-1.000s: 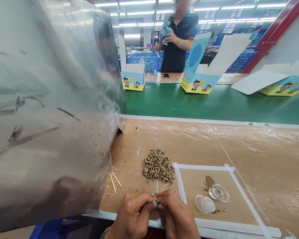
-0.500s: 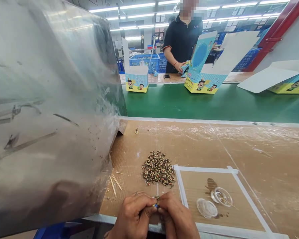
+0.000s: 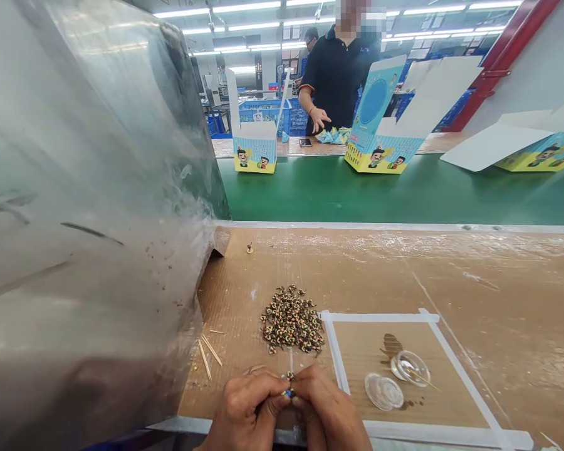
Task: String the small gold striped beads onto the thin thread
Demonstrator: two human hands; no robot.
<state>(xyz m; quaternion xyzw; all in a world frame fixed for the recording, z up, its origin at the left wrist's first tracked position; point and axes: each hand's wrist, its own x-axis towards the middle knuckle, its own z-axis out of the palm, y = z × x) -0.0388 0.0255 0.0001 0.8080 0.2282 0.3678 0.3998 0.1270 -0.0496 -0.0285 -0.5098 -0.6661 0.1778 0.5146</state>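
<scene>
My left hand [image 3: 247, 406] and my right hand [image 3: 328, 410] meet at the near edge of the cardboard-covered bench [image 3: 451, 275], fingertips pinched together on a tiny bead-like part [image 3: 289, 392] with a blue spot. Just beyond my fingers lies a pile of several small brown-and-cream parts [image 3: 291, 319]. Right of my hands, inside a white tape rectangle [image 3: 338, 360], sit a clear plastic lid [image 3: 384, 391] and a small clear dish [image 3: 412, 366] with a thin stick resting in it.
A large clear plastic sheet [image 3: 89, 207] fills the left side. A few toothpicks [image 3: 205, 354] lie at its foot. Beyond the bench runs a green conveyor [image 3: 404, 188] carrying open cartoon-printed boxes [image 3: 256, 153]. A person in a dark shirt [image 3: 338, 69] stands across it.
My hands stay together on the small part. The person across the conveyor has put down the blue packets and now holds a hand out over them. The view has shifted slightly.
</scene>
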